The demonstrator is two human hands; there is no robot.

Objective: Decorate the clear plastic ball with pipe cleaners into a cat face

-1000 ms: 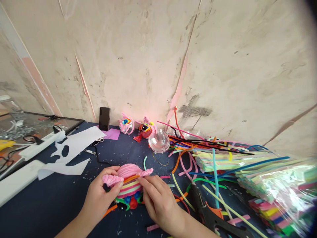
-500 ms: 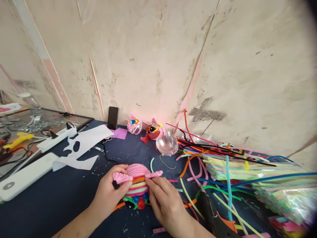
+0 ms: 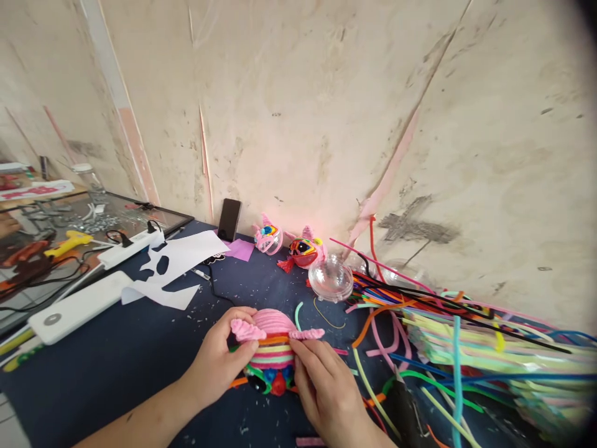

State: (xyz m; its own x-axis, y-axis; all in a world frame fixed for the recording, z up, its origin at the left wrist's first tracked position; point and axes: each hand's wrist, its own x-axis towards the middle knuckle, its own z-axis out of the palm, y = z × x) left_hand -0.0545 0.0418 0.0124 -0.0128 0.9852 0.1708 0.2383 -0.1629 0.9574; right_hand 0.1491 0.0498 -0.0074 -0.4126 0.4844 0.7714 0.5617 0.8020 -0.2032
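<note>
Between my hands is a round craft head [image 3: 273, 354] wrapped in pipe cleaners, pink on top, with orange, yellow and other stripes below. Two twisted pink ears [image 3: 247, 330] stick out at its sides; black eyes and a red nose face down toward me. My left hand [image 3: 224, 354] wraps its left side, thumb by the left ear. My right hand [image 3: 326, 386] pinches at the base of the right ear, its fingertips partly hidden. On the table, a black glue gun [image 3: 407, 404] lies to the right of my right hand.
Loose pipe cleaners [image 3: 373, 386] and bundles of them [image 3: 466, 339] spread across the right. Finished-looking pink heads [image 3: 305, 249] and a clear plastic ball [image 3: 332, 278] stand near the wall. At left are a phone [image 3: 229, 219], cut white paper [image 3: 186, 255] and a white power bank-like bar [image 3: 79, 308].
The camera view has turned slightly left, so the whole scene sits further right. Both hands keep their hold on the craft head, with hardly any change of grip.
</note>
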